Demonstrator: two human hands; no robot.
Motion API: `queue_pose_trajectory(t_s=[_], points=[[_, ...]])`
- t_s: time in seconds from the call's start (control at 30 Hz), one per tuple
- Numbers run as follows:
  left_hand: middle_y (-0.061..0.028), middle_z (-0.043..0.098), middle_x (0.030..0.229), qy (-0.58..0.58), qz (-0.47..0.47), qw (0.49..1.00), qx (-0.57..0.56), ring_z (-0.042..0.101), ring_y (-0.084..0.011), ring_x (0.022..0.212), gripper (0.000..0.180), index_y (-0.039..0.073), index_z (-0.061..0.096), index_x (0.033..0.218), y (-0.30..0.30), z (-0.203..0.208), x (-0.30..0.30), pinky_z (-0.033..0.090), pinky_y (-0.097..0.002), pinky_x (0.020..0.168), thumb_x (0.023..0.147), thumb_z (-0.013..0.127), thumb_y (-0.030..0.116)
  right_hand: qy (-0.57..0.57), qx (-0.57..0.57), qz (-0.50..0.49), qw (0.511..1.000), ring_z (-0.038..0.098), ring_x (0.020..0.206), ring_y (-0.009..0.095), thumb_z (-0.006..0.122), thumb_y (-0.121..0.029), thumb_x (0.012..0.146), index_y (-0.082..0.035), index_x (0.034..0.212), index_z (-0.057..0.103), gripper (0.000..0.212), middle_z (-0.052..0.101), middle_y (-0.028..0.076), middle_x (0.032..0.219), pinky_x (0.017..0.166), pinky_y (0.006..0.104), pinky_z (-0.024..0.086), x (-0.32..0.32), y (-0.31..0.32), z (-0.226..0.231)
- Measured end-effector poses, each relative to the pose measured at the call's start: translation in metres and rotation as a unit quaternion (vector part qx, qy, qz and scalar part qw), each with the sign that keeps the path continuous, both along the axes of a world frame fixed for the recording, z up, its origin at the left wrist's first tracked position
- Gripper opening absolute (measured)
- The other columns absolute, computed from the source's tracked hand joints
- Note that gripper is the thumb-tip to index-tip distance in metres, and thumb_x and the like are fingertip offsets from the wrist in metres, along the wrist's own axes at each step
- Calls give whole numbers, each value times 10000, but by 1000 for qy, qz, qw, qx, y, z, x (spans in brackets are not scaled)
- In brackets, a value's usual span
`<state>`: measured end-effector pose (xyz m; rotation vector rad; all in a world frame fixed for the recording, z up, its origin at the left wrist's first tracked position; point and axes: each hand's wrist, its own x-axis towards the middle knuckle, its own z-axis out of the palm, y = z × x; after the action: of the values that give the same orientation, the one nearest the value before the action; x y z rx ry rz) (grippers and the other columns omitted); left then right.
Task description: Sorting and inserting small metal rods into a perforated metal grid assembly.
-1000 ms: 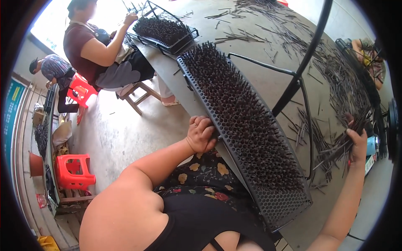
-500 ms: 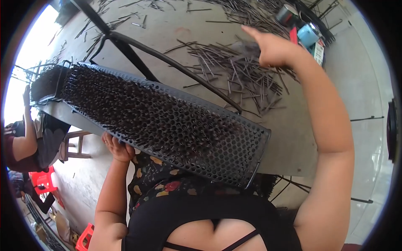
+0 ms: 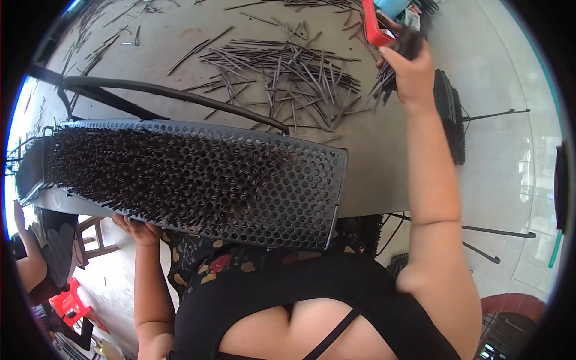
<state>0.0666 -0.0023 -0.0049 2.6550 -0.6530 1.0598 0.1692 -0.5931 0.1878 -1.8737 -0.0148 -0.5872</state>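
Observation:
A long dark perforated rack [image 3: 300, 210] lies tilted across in front of me. Its round holes are filled with upright dark sticks [image 3: 150, 174] over the left and middle, while holes at the right end show bare. My left hand [image 3: 141, 231] grips the rack's near edge, fingers partly hidden under it. Raised at the upper right, my right hand [image 3: 413, 75] is closed on a bundle of thin dark sticks [image 3: 387, 84], near a red container [image 3: 375, 27]. A loose pile of similar sticks [image 3: 288, 72] lies on the table beyond the rack.
A black metal bar frame [image 3: 174, 93] stands behind the rack on the grey table [image 3: 378, 144]. More sticks lie scattered at the far left. A light blue object [image 3: 393, 7] sits beside the red container. Another person's arm [image 3: 30, 255] and a red stool [image 3: 69, 300] appear at left.
My right hand has gone from pointing over the pile to holding a bundle of sticks by the red container. The view has shifted; my left hand stays on the rack's edge.

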Motion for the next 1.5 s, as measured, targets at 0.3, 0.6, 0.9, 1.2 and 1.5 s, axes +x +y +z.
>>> queue_pose_trajectory(t_s=[0.3,0.6,0.9,1.2,1.5], points=[[-223,442,1400,-1,2,1000,-24,386,-409,1297,616,57,488,1376,-10,2,5,311,-501,1076,980,403,522,-78,38,-96,992,629,823,120,739,50,718,-30,1232,466,588,603,61,1126,784,261,517,-15,-33,-89],[-281,389,1439,7,15,1000,0,415,-478,1260,720,92,267,1505,1,8,5,329,-563,1022,955,430,527,-128,61,-75,987,615,789,110,704,83,734,-32,1281,426,625,626,47,862,726,259,506,0,-27,-64],[-227,469,1348,-60,-19,998,-22,466,-462,1114,653,111,230,1508,-14,-2,4,331,-587,959,953,437,385,-26,20,-158,987,589,912,105,696,7,751,-28,1226,504,514,614,40,999,798,268,504,7,-46,-100],[-295,375,1410,2,19,1000,-22,385,-515,1241,582,67,317,1412,4,-23,1,231,-630,1061,925,441,362,-119,30,-209,970,574,764,90,692,73,749,-72,1262,501,567,608,9,865,695,244,485,-2,-35,-66],[-263,488,1112,55,68,995,-56,465,-478,1034,354,4,506,1006,-21,18,-8,330,-580,952,806,582,285,-68,249,-215,942,586,732,121,707,-71,783,-31,1007,615,245,626,36,829,678,284,498,16,-71,-98]])
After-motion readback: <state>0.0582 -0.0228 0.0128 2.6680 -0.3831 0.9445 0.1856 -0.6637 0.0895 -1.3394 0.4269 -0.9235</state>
